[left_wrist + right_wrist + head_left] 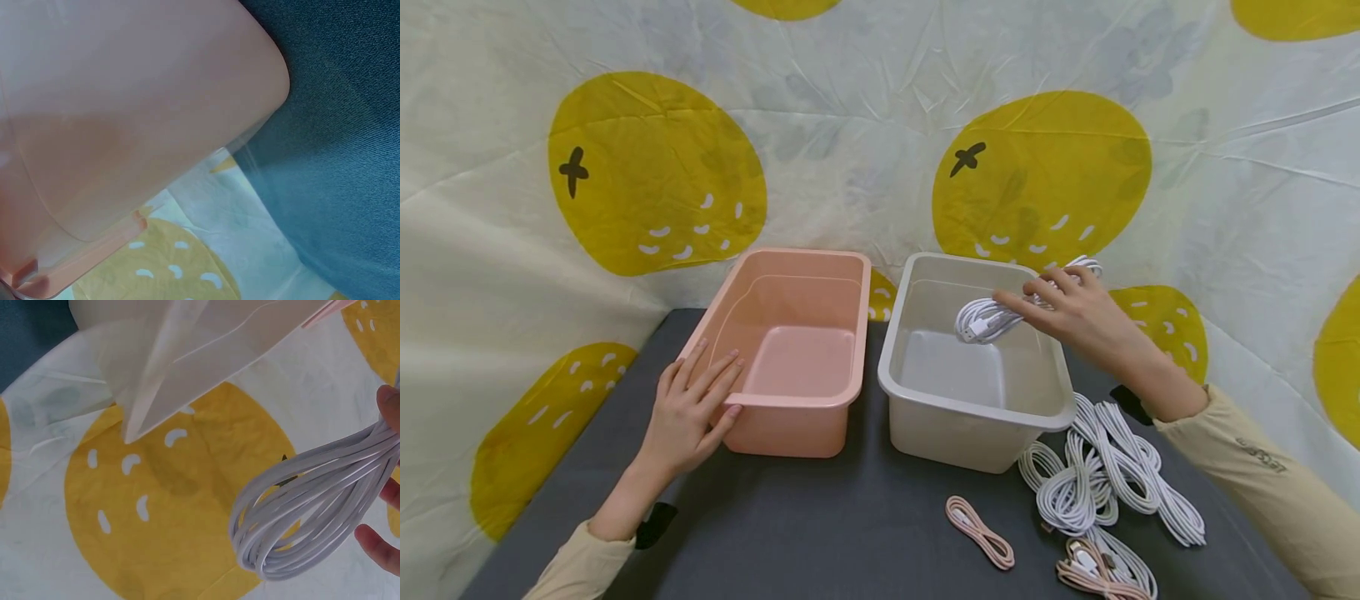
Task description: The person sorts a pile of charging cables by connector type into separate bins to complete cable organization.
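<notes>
My left hand (688, 408) rests with extended fingers on the near-left corner of a pink plastic bin (790, 429). Its wall fills much of the left wrist view. My right hand (1078, 312) holds a coiled white cable (985, 321) over the right part of a light grey bin (955, 433). One loop end and a plug hang toward the bin's middle, apart from its floor. In the right wrist view, the coil's other loop end (300, 500) juts out from the fingers. Both bins show bare floors.
Several coiled white cables (1075, 496) lie right of the grey bin on the dark table (850, 533). A pink coiled cable (979, 532) lies in front of that bin. Another pink bundle (1086, 575) sits by the white pile. Behind hangs a yellow-patterned cloth (850, 150).
</notes>
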Available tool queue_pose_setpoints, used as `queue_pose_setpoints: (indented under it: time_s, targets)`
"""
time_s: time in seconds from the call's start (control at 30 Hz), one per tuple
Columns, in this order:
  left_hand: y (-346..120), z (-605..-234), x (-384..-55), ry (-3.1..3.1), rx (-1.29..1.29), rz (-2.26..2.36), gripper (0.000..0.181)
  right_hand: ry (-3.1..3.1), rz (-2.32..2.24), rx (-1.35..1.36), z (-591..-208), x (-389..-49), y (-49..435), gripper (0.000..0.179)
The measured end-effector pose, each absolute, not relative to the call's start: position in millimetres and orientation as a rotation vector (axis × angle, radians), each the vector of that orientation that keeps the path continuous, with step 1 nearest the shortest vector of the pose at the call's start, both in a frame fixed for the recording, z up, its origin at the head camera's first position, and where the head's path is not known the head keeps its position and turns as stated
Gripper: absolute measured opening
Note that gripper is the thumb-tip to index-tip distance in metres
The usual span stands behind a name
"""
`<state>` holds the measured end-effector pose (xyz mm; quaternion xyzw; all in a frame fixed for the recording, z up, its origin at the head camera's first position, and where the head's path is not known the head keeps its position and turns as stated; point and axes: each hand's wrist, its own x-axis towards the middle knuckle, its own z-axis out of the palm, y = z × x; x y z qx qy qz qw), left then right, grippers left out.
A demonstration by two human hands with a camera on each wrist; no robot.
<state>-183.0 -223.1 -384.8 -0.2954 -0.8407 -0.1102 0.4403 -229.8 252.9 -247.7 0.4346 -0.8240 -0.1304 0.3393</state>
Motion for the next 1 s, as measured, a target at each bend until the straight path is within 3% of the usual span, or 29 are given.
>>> queue_pose_setpoints:
  time_s: [0.17,1.0]
  targets:
    - [-223.2,-385.1,-183.3,-2.090,-0.731,-0.271,0.052,-2.144,-0.336,1.185,-246.6,-237.3,241.7,0.073]
    - [-223.0,-385.5,-183.6,-2.068,-0.744,-0.286,0.052,-2.166,-0.509,1.305,-256.4,-271.3,220.4,0.073]
